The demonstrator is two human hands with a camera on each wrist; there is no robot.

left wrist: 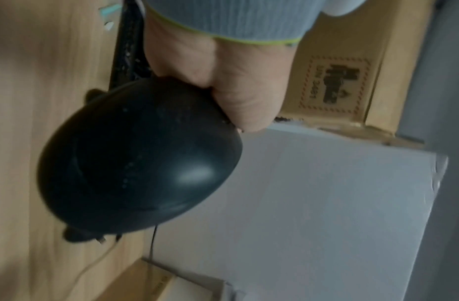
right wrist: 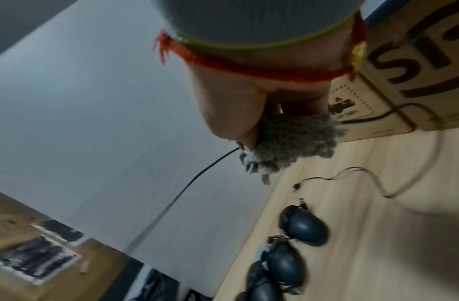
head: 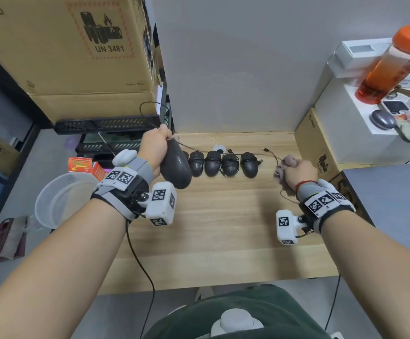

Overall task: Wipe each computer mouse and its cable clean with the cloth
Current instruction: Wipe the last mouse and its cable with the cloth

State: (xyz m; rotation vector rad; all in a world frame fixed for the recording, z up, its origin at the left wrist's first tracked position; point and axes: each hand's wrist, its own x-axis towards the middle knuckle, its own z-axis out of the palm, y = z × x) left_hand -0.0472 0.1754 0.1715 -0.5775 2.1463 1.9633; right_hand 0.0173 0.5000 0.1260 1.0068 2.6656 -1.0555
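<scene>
Above the left end of the wooden desk (head: 211,231), the left hand (head: 153,149) is raised with its fingers curled round the narrow front end of a black mouse (head: 175,168), which hangs tail-down clear of the desktop. From that mouse a thin cable (head: 223,153) runs rightward over the desk, passing above a row of black mice (head: 223,163) that lie side by side near the back wall, their own cords bundled against them. Further right, the right hand (head: 298,171) is closed in a fist on a grey, nubby cloth (right wrist: 295,142), and the cable goes into that cloth, so the cloth is wrapped round it; the right hand is held just above the desk. The plug end (head: 266,150) of the cable lies loose on the desk behind the hand. Beside the right hand stands a cardboard box (head: 314,145), and nearer the person's right forearm lies a closed grey laptop (head: 394,204).
</scene>
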